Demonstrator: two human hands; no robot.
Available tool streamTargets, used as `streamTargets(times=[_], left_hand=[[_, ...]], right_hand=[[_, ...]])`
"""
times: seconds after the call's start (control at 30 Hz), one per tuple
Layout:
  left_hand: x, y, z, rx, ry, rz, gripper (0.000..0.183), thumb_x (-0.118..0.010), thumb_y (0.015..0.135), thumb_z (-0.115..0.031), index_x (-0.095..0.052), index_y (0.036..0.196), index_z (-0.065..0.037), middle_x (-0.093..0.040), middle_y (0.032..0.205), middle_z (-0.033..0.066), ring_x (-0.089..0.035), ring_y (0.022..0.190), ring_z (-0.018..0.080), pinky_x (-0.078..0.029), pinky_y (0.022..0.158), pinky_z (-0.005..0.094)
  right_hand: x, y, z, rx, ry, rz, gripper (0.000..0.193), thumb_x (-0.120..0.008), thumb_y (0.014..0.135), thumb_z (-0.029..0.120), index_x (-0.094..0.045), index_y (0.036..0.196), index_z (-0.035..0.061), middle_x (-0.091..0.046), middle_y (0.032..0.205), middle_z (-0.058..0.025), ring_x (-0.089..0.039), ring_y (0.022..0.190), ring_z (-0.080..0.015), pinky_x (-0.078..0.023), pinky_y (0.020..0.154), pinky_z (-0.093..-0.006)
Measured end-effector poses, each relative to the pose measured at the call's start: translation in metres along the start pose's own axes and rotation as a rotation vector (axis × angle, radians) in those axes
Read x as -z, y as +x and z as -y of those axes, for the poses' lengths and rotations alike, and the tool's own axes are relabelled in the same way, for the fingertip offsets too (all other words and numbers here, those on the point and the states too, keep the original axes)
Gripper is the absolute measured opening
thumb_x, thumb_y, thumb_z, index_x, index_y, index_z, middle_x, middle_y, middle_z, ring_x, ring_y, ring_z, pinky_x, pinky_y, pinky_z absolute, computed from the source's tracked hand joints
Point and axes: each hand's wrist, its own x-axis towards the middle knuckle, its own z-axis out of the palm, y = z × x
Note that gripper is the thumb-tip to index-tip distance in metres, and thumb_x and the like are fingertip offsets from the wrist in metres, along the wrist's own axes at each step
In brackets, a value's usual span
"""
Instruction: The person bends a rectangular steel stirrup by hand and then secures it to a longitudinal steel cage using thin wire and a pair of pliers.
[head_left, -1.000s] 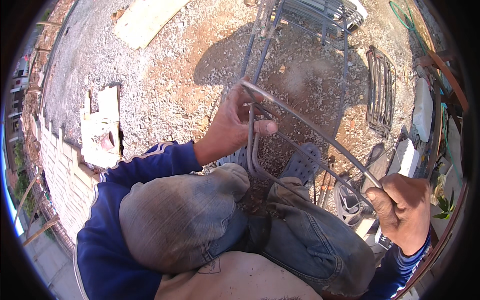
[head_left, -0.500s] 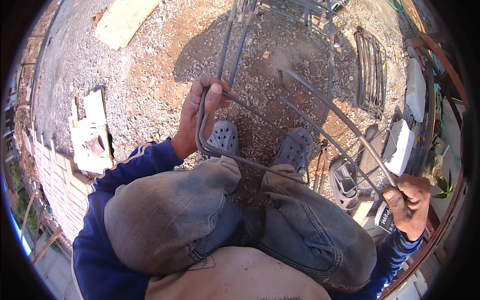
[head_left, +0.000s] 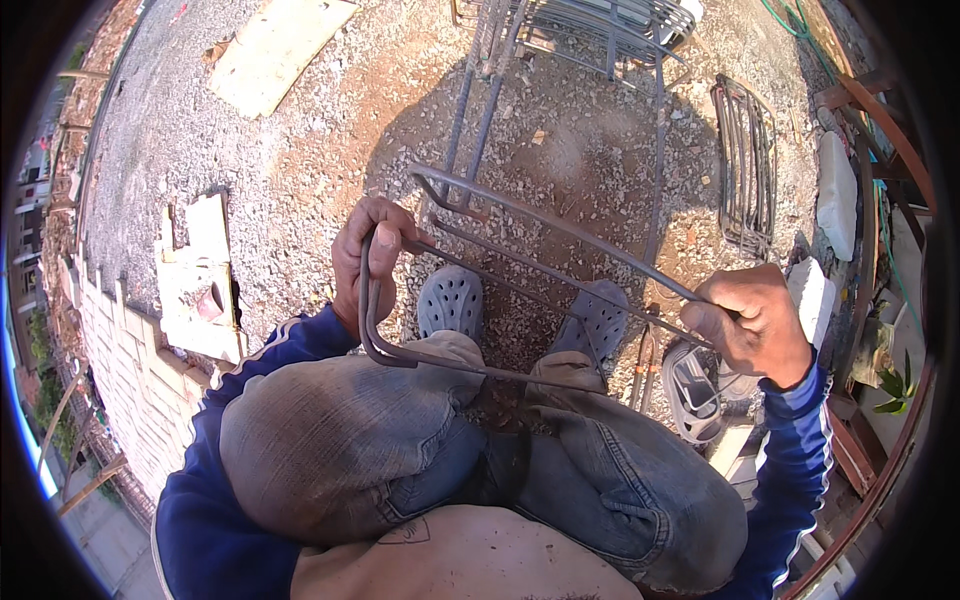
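Observation:
My left hand [head_left: 370, 255] is closed around the bent corner of a rectangular rebar stirrup [head_left: 480, 371], held level above my knees and shoes. At that corner two bars run side by side. My right hand [head_left: 757, 325] grips one end of another rebar stirrup [head_left: 575, 232], whose bars stretch leftward over the first one. Its hooked far end floats just right of and above my left hand, near the upright rods. Whether the two stirrups touch, I cannot tell.
Long rebar rods [head_left: 484, 120] stand ahead of me, and stirrups [head_left: 600, 35] are piled beyond. More stirrups [head_left: 745, 165] lie stacked at right, near a white block [head_left: 836, 195]. An orange-handled tool [head_left: 644, 365] and grey sandals [head_left: 690, 395] rest by my right foot. Boards [head_left: 280, 55] lie left.
My right hand has swung up and leftward with its stirrup, bringing the hooked end close to my left hand. The left hand and its stirrup have shifted slightly left and nearer to me.

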Motion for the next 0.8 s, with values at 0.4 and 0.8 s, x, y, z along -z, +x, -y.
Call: streamTargets(times=[0.4,0.8], left_hand=[[0.015,-0.005,0.013,0.004,0.145,-0.043,0.056,-0.05,0.092,-0.056,-0.054,0.078,-0.002,-0.056,0.072,0.0084,-0.062,0.067,0.0202,-0.053,0.066,0.0349],[0.062,0.022,0.014,0.092,0.245,-0.239,0.049,-0.046,0.097,-0.043,-0.059,0.08,0.002,-0.048,0.055,0.0055,-0.058,0.051,0.0176,-0.048,0.048,0.0278]], right_hand=[[0.01,-0.034,0.014,-0.17,0.148,-0.608,0.031,-0.06,0.093,0.026,-0.06,0.081,-0.0018,-0.05,0.06,-0.0009,-0.042,0.051,-0.0082,-0.03,0.047,-0.0255],[0.043,-0.045,-0.011,-0.21,-0.256,-1.008,0.035,-0.052,0.092,0.013,-0.057,0.125,0.0002,-0.068,0.094,-0.015,-0.064,0.078,-0.0161,-0.047,0.07,-0.0266]])
